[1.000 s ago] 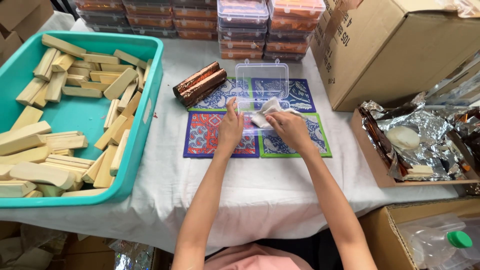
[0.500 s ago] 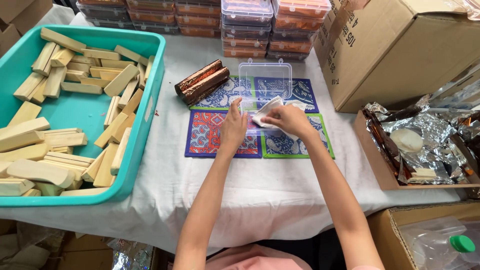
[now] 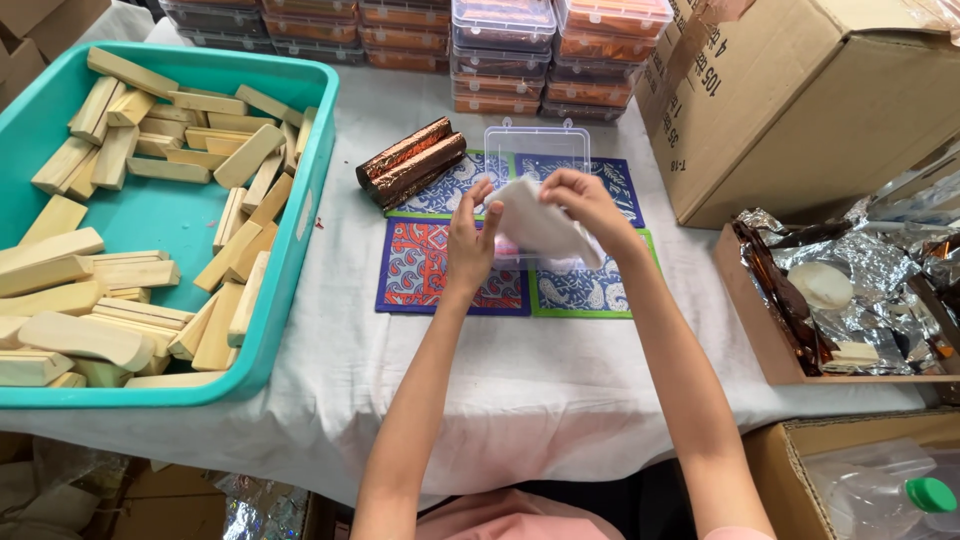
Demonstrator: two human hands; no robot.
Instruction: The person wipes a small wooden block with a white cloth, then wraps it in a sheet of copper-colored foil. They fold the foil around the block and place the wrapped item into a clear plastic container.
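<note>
Both my hands are raised over the patterned mats [image 3: 430,275] in the middle of the table. My right hand [image 3: 580,205] grips a white flat sheet-like piece [image 3: 535,225] by its upper edge. My left hand [image 3: 470,245] touches the piece's left side with fingers spread. Behind it lies an open clear plastic box [image 3: 535,150] on the mats. Something pink shows under the white piece; I cannot tell what it is. Two brown foil-wrapped bars [image 3: 410,162] lie left of the box.
A teal bin [image 3: 290,290] with several pale wooden blocks fills the left. Stacked clear boxes [image 3: 500,40] line the back. A large cardboard box [image 3: 800,100] stands at the right, a cardboard tray with crumpled foil [image 3: 850,290] below it, and a green-capped bottle [image 3: 930,495].
Both hands have lifted off the mats, bringing the white piece up and holding it more upright between them.
</note>
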